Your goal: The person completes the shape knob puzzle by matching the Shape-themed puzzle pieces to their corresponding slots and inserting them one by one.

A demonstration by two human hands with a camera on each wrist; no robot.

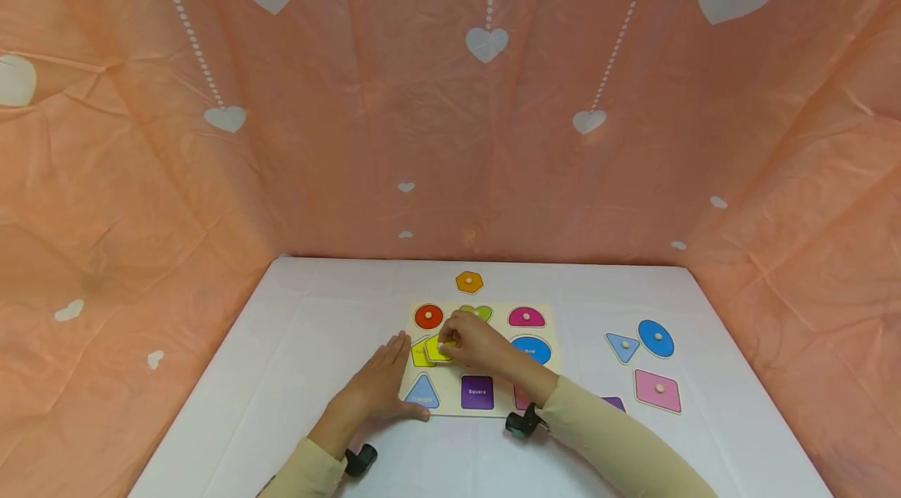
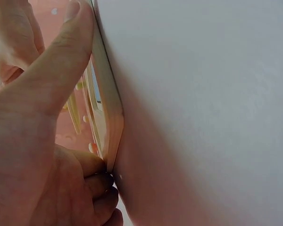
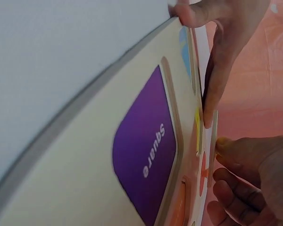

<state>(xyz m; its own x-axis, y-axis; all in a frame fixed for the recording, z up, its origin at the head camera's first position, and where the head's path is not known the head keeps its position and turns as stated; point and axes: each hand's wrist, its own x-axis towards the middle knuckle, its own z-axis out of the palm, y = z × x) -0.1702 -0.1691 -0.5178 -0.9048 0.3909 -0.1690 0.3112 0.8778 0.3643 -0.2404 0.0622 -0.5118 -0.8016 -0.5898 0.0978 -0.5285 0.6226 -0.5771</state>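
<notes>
- Yellow piece (image 1: 434,349) was up in the right hand (image 1: 479,338), over the left side of the board (image 1: 450,385), partly covering the yellow slot (image 1: 418,356).
- Right grip: thumb and fingers pinched on that piece. Couldn't tell from where I stood whether it touched the board.
- Left hand (image 1: 380,382): grip open, fingers straight along the board's left edge, thumb at the near edge by the blue triangle slot (image 1: 422,392).
- Far row on board, left to right: red circle (image 1: 428,317), green heart (image 1: 479,312) partly behind the right hand, magenta half-circle (image 1: 526,317).
- Other slots showing: blue oval slot (image 1: 531,349), purple slot (image 1: 477,392) printed "Square", pink slot (image 1: 522,398) mostly hidden by the right arm.
- Orange hexagon (image 1: 468,282) lay on the desk (image 1: 338,310), just beyond the board's far edge.
- Well right of board: blue triangle piece (image 1: 622,346) beside blue oval piece (image 1: 656,338); pink rectangle (image 1: 658,390) nearer the person; purple piece (image 1: 615,403) partly behind the right sleeve (image 1: 622,439).
- Pink-orange cloth (image 1: 450,154) with white hearts hung behind.
</notes>
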